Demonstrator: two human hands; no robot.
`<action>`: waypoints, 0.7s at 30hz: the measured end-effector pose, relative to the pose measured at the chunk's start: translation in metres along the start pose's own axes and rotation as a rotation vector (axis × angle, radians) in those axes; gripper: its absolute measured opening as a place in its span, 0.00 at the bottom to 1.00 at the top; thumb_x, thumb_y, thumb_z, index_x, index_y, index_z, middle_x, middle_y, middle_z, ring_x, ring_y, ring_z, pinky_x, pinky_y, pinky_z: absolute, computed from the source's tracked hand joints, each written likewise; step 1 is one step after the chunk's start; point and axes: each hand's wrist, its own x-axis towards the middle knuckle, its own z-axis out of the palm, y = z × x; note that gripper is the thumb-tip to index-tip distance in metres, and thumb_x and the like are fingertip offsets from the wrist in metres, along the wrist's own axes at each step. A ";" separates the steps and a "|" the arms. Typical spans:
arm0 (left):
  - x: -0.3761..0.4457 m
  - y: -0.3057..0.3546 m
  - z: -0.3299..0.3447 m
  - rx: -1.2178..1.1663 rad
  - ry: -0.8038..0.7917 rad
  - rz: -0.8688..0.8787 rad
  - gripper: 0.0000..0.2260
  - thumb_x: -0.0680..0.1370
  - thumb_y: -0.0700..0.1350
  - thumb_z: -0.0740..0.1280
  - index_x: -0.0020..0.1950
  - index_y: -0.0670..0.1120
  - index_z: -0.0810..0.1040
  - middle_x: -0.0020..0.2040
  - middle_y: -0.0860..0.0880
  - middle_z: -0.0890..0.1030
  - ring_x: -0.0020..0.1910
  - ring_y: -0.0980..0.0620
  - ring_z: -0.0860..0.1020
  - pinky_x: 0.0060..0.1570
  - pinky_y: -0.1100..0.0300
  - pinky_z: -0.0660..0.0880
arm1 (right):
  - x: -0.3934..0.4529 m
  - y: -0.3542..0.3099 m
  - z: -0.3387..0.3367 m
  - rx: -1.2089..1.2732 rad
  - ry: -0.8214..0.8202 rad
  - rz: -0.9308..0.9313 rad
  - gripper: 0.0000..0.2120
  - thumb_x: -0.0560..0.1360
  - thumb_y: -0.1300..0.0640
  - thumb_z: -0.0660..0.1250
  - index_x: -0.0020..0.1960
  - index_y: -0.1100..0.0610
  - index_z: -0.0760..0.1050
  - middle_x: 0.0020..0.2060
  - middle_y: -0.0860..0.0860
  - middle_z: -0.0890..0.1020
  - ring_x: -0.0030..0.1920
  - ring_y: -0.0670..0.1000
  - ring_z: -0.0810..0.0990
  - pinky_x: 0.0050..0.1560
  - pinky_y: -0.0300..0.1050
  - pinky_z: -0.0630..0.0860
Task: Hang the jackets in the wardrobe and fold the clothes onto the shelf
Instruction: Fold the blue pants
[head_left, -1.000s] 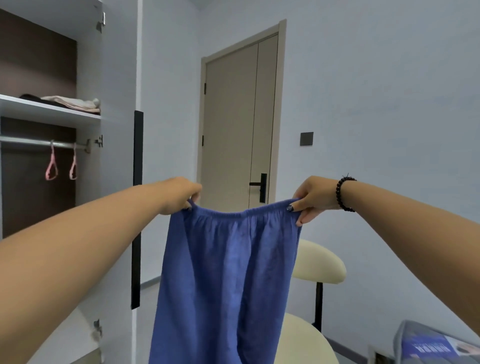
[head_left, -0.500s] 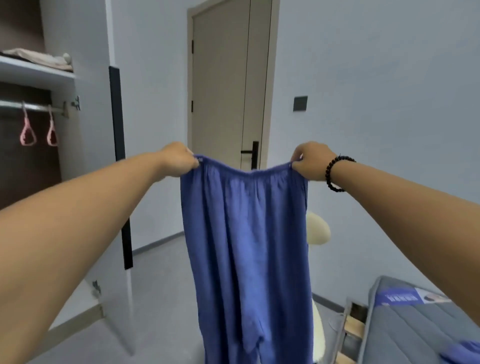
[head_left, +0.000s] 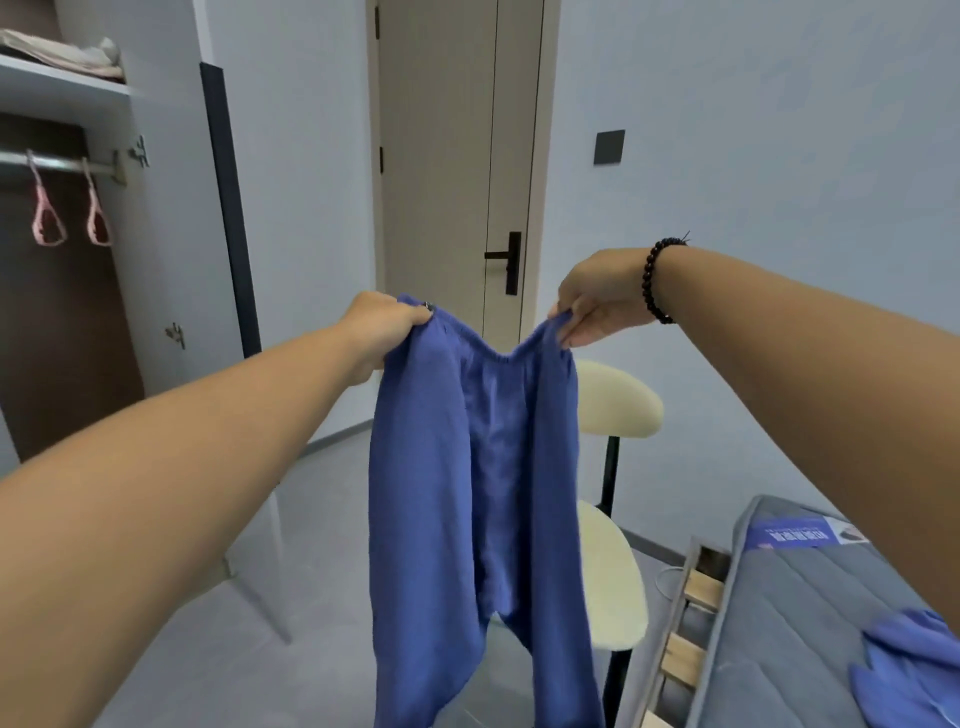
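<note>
Blue trousers (head_left: 478, 493), held up by the waistband in mid-air, in front of the door (head_left: 457, 171) and just above the cream chair (head_left: 613, 519). Legs hanging free, slightly apart, hems out of view below the frame. Waistband slack and sagging in a shallow V between the two grips.

Left hand (head_left: 382, 325): fingers curled round the left end of the waistband. Right hand (head_left: 597, 301): fingers pinching the right end, beaded bracelet (head_left: 657, 280) at the wrist.

Step in hand, as judged: squaring the garment before folding.
- Draw the waistband taut to remove the sag.
- Bring the two ends together so one leg lies on the other, seams aligned.
- Lay flat on the mattress (head_left: 810, 597), right of the trousers, before folding in thirds.
- Keep hems off the floor.

Fabric: soft, matt, loosely woven, gathered at an elasticated waist; limp, likely to slip out of a careless fold.

Further blue fabric (head_left: 909, 670) on the mattress, crumpled. Mattress quilted, grey, on wooden slats. Wardrobe (head_left: 156, 234) left of the trousers: shelf (head_left: 62, 85) with a pale folded garment (head_left: 62, 49), metal rail below with two pink hangers (head_left: 70, 213).
</note>
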 end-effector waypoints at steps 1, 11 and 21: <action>-0.002 -0.003 0.004 0.002 -0.019 0.013 0.07 0.76 0.44 0.68 0.50 0.42 0.79 0.49 0.45 0.81 0.48 0.46 0.79 0.52 0.52 0.76 | 0.000 0.001 0.001 -0.040 -0.045 -0.031 0.09 0.79 0.66 0.58 0.55 0.68 0.74 0.48 0.61 0.82 0.48 0.54 0.83 0.51 0.44 0.80; -0.019 -0.008 0.012 0.033 -0.185 0.169 0.12 0.78 0.38 0.61 0.54 0.53 0.77 0.55 0.44 0.81 0.58 0.42 0.79 0.59 0.42 0.76 | -0.004 -0.001 0.035 -0.442 0.174 -0.485 0.06 0.77 0.58 0.66 0.52 0.58 0.79 0.38 0.46 0.78 0.39 0.44 0.75 0.37 0.32 0.70; -0.039 -0.014 0.001 -0.108 -0.294 0.261 0.11 0.81 0.37 0.58 0.60 0.51 0.70 0.42 0.50 0.83 0.46 0.48 0.81 0.48 0.51 0.76 | -0.013 0.006 0.068 -0.107 0.124 -0.685 0.08 0.76 0.62 0.67 0.51 0.56 0.70 0.40 0.54 0.80 0.43 0.54 0.80 0.48 0.50 0.79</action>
